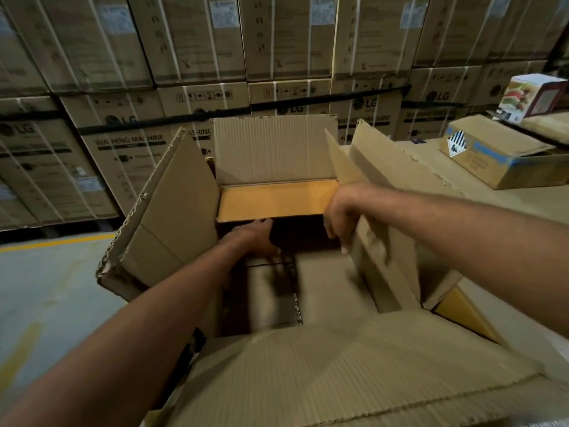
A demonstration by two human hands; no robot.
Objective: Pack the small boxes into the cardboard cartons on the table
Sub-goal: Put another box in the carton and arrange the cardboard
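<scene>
A warehouse: strapped washing-machine cartons (129,143) stacked high form the back wall, above a bare concrete floor (46,288) with a painted yellow line (58,241).

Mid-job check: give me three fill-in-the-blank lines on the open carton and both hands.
1. The right hand grips the carton's right ____.
2. The left hand reaches ____ the carton.
3. The big boxes stacked behind read "washing ____".
Missing words: flap; inside; machine.
</scene>
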